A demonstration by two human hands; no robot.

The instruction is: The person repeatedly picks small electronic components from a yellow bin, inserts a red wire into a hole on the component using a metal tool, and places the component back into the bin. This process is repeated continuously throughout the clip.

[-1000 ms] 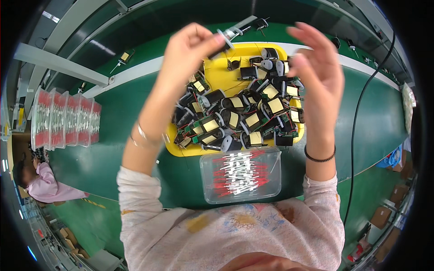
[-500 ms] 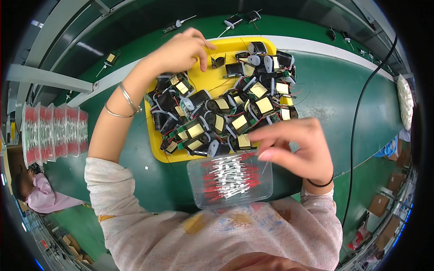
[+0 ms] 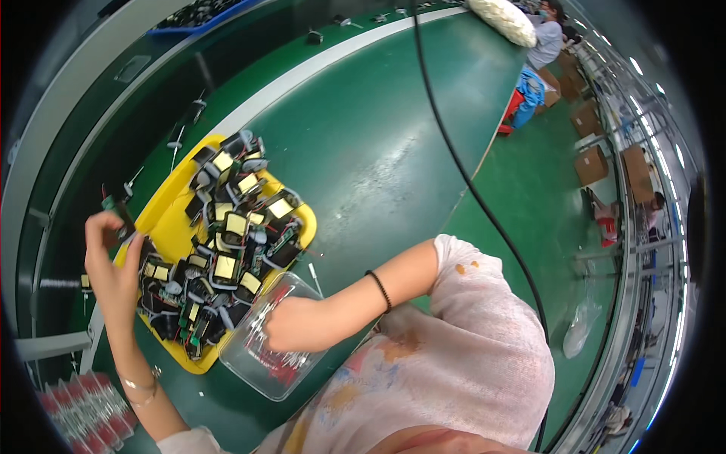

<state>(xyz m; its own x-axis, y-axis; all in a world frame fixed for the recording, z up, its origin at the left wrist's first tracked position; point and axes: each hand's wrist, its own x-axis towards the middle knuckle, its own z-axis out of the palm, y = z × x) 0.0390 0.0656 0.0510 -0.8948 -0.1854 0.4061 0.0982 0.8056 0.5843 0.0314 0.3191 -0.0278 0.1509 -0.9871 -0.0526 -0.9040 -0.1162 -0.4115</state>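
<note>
On the green bench, head view: my right hand has come down into the clear plastic tub at the near edge, fingers curled among red-tipped leads. My left hand, drawn back left, pinches a small dark component beside the yellow tray, which holds a heap of black, yellow-taped transformers.

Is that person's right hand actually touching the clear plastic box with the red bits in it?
Touching. The head view shows the right hand reaching down into the clear plastic box, its fingers among the red parts.
</note>
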